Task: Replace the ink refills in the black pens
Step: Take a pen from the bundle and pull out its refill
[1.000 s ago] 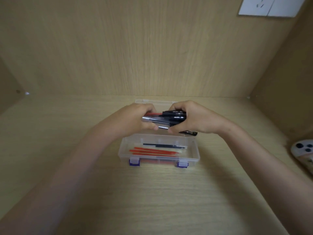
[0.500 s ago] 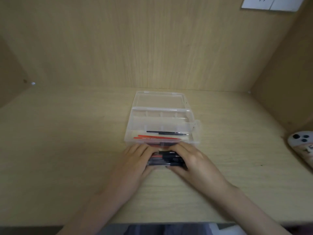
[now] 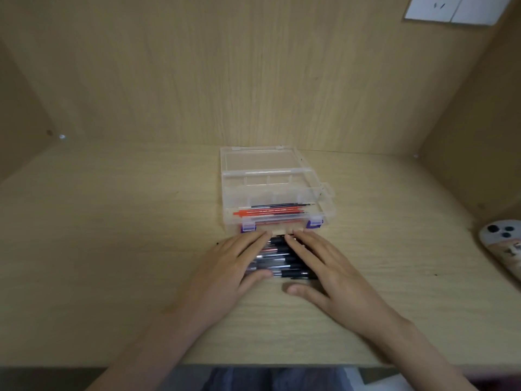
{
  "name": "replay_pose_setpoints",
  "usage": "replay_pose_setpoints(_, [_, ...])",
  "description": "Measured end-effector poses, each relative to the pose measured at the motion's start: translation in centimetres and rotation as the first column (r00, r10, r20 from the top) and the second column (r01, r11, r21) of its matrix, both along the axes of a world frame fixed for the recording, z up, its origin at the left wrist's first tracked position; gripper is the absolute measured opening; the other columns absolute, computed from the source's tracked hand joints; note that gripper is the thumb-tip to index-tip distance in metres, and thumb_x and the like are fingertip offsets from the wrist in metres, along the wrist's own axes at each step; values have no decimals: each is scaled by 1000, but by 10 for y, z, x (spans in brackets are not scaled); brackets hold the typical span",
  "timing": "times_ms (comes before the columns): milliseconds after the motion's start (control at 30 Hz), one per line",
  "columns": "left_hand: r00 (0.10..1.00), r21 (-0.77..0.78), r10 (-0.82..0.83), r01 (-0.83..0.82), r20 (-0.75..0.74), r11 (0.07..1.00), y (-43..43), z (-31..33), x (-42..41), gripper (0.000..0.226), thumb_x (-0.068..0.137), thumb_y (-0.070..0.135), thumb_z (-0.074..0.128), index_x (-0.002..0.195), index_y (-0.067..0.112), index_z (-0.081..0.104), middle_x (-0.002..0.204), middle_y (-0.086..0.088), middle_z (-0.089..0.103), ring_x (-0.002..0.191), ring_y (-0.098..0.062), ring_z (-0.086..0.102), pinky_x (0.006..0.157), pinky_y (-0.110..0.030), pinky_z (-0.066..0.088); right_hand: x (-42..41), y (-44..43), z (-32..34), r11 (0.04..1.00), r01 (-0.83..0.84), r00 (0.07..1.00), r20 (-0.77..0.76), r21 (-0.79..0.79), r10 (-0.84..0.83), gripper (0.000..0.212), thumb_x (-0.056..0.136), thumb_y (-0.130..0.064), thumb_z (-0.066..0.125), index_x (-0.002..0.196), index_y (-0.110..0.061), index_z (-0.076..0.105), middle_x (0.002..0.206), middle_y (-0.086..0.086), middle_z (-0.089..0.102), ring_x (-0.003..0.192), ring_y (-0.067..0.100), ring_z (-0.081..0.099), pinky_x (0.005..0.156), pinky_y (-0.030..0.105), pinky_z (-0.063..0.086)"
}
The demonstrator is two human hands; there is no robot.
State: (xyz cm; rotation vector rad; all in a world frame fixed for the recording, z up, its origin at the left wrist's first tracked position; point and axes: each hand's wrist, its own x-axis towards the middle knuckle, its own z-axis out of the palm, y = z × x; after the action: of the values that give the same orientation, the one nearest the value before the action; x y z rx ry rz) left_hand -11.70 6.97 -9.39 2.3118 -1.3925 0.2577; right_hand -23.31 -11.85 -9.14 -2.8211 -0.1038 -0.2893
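Several pens [image 3: 279, 259] with black grips lie side by side on the wooden desk, just in front of a clear plastic box [image 3: 231, 198]. My left hand [image 3: 225, 273] rests flat on their left ends with straight fingers. My right hand [image 3: 327, 273] lies flat on their right ends, thumb on the desk. Inside the open box lie red refills [image 3: 267, 213] and a black refill [image 3: 282, 206]. Parts of the pens are hidden under my fingers.
The box's lid [image 3: 259, 159] lies open toward the back wall, and purple latches [image 3: 248, 227] face me. A phone [image 3: 504, 246] lies at the desk's right edge. A white wall socket [image 3: 454, 8] sits at the upper right. Wooden walls close in on three sides.
Both hands carried the bundle of pens from above the box down to the desk in front of it, then opened and flattened, spreading the pens out.
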Motion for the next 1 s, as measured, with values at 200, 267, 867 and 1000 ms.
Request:
replay_pose_setpoints(200, [995,53,-80,76,62,996,-1,3,1,48,96,45,27,136,23,42,146,6,34,138,-8,20,114,-27,11,-9,4,-6,998,7,999,-45,-69,-10,70,94,-64,19,150,-24,8,159,-4,-3,145,9,-9,117,27,-6])
replay_pose_setpoints(267, [997,124,-67,60,48,990,1,-2,1,53,96,51,17,140,27,32,150,8,24,139,-2,8,114,-29,3,-12,5,-8,998,10,998,-65,-66,-14,71,93,-66,14,150,-23,11,158,-4,1,145,8,-6,117,27,-4])
replay_pose_setpoints(867, [998,-28,65,-65,6,997,-4,4,26,60,94,54,10,142,23,28,145,5,35,135,1,11,113,-22,-4,-17,17,-7,1000,18,999,-45,15,-17,67,93,-64,8,149,-28,8,157,-11,-4,144,3,-11,117,27,-9])
replay_pose_setpoints(1000, [997,-31,65,-67,-50,997,6,1,34,60,93,57,7,142,29,24,146,9,32,138,2,7,113,-22,-4,-19,9,-2,979,29,999,19,200,-34,64,92,-62,19,147,-29,23,157,-13,7,144,-1,0,117,21,-3])
